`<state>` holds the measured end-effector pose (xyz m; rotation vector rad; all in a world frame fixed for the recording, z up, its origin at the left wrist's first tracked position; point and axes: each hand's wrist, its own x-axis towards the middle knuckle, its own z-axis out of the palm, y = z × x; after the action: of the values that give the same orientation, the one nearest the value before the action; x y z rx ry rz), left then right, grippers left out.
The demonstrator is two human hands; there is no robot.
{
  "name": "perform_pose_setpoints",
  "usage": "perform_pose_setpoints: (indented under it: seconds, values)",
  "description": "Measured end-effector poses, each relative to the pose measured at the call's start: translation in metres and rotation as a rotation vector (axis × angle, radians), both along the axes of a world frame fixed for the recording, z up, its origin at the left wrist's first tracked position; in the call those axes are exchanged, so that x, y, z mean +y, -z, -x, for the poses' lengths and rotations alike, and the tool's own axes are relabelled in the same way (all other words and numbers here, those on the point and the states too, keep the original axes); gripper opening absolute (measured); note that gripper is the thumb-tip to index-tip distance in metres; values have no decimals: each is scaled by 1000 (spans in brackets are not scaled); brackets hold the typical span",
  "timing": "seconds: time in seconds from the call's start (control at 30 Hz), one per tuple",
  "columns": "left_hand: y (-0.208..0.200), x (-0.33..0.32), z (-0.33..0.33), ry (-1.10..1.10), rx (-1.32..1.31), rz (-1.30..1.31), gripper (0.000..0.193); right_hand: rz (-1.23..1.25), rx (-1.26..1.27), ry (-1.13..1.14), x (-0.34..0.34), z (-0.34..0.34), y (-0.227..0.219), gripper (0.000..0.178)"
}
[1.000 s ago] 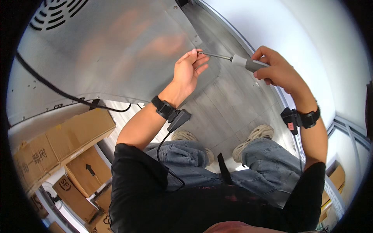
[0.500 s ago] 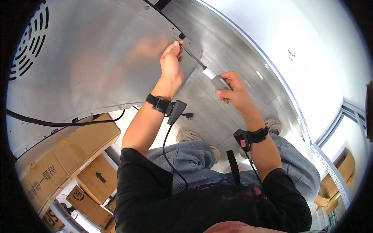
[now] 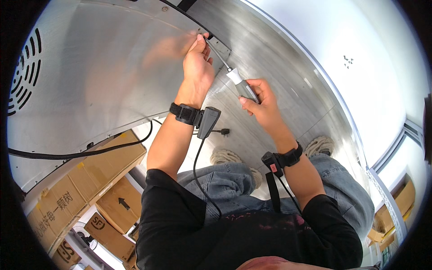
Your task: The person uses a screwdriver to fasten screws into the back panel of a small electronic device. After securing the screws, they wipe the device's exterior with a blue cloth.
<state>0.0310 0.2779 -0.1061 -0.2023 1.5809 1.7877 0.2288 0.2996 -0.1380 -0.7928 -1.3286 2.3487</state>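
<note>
My right hand [image 3: 260,100] is closed around the grey and white handle of a screwdriver [image 3: 241,81]. Its thin dark shaft slants up and left to the edge of a large brushed-metal panel [image 3: 121,67]. At the shaft's far end, the thumb and fingers of my left hand [image 3: 198,63] pinch around the tip, close against the panel's edge. Whether a screw sits between those fingers is hidden. A black fitting [image 3: 209,37] and small holes lie along the edge there. Both my wrists wear black straps with small boxes and cables.
A black cable [image 3: 90,153] runs along the panel's lower edge, and a plug [image 3: 225,132] lies on the grey floor [image 3: 288,99]. Cardboard boxes [image 3: 85,184] are stacked at lower left. A curved white surface [image 3: 360,58] rises on the right, with an open carton [image 3: 396,207] below it.
The screwdriver and both hands have shifted slightly up and left in the picture, and the screwdriver stands a little steeper. The whole view has also moved a little. Both hands keep their grip.
</note>
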Motion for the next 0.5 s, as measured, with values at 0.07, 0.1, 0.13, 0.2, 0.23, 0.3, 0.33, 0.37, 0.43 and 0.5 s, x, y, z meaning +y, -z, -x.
perform_pose_setpoints:
  seconds: [0.07, 0.1, 0.13, 0.2, 0.23, 0.3, 0.33, 0.37, 0.43, 0.5]
  values:
    - [-5, 2, -2, -1, -16, 18, 21, -30, 5, 23, -1, 0, 1, 40]
    - [-6, 3, -3, -3, -27, 22, 20, -48, 6, 36, -1, 0, 1, 40]
    - [-8, 4, -4, -6, -38, 26, 20, -52, -2, 44, -2, 0, 0, 40]
    - [-8, 4, -3, -7, -69, 10, 19, -59, -16, 60, -1, 1, -5, 39]
    - [-8, 3, -2, -5, -89, -10, 19, -82, -8, 65, -2, 1, -5, 39]
    - [-9, 4, -1, -7, -123, -23, 19, -128, 7, 75, -3, 4, -4, 38]
    - [-12, 5, -1, -12, -136, -16, 18, -150, 27, 92, -4, 5, -1, 39]
    - [-14, 6, -1, -16, -149, -8, 18, -172, 46, 108, -6, 6, 3, 39]
    - [-18, 9, -4, -43, -159, 9, 17, -193, 71, 124, -9, 8, 5, 39]
    - [-18, 9, -3, -56, -168, 20, 17, -190, 82, 126, -9, 9, 2, 40]
